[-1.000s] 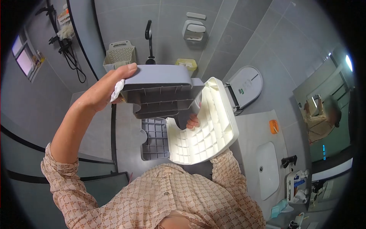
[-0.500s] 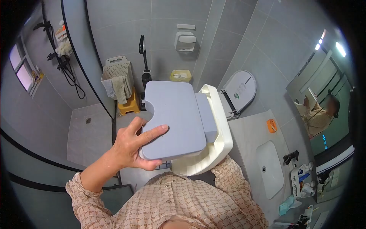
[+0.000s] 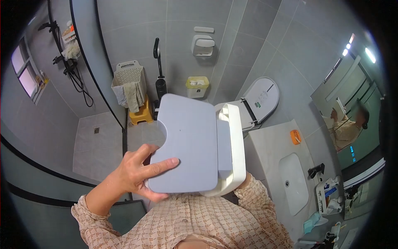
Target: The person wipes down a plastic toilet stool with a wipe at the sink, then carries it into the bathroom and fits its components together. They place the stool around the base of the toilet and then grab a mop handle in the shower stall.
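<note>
A grey-blue plastic piece (image 3: 188, 141) with a rounded notch in its left edge is held in front of my body, its flat side facing up. My left hand (image 3: 139, 170) grips its lower left corner, thumb on top and fingers around the edge. Against its right side stands a cream-white plastic piece (image 3: 237, 145), partly hidden behind it. My right hand (image 3: 245, 181) is at the lower right of the white piece; only a bit near the wrist shows, and its fingers are hidden behind the pieces.
Ahead are a laundry basket (image 3: 129, 79) over a yellow stool (image 3: 142, 113), a black upright appliance (image 3: 161, 85), a yellow-rimmed bin (image 3: 197, 87) and a toilet (image 3: 260, 99). A counter with a sink (image 3: 293, 184) is at the right, a glass partition at the left.
The grey-blue piece has turned from its ribbed underside to its flat side, and has come lower and closer to my body. The white piece has become more upright and more covered.
</note>
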The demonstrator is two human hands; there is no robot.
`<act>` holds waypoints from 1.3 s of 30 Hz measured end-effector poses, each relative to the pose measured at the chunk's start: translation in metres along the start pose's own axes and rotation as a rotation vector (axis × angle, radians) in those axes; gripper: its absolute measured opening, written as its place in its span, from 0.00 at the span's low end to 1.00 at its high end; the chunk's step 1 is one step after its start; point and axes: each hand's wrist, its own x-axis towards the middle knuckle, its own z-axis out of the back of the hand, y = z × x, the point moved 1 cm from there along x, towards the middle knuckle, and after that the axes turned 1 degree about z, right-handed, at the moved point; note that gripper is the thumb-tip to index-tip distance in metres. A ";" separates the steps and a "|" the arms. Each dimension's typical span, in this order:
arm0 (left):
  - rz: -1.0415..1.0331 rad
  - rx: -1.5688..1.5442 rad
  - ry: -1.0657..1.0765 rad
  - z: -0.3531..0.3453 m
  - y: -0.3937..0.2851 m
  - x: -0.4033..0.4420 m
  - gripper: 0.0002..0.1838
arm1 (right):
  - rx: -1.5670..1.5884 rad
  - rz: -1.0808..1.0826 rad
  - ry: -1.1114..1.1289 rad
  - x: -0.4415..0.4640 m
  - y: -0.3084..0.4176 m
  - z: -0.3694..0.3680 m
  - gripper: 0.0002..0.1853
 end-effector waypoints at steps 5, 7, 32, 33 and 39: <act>-0.005 0.000 -0.003 -0.004 0.002 0.003 0.39 | -0.005 -0.014 -0.030 -0.011 0.007 -0.006 0.37; 0.001 -0.003 0.007 -0.003 -0.001 0.006 0.39 | -0.006 -0.013 -0.046 -0.014 0.009 -0.009 0.37; 0.396 -0.371 0.108 -0.044 -0.008 0.025 0.49 | -0.046 -0.063 -0.141 -0.017 0.014 0.026 0.45; 0.394 -0.372 0.103 -0.043 -0.009 0.026 0.48 | -0.052 -0.066 -0.137 -0.018 0.013 0.026 0.46; 0.387 -0.349 0.076 -0.039 -0.018 0.016 0.48 | -0.101 -0.094 -0.126 -0.021 0.012 0.027 0.47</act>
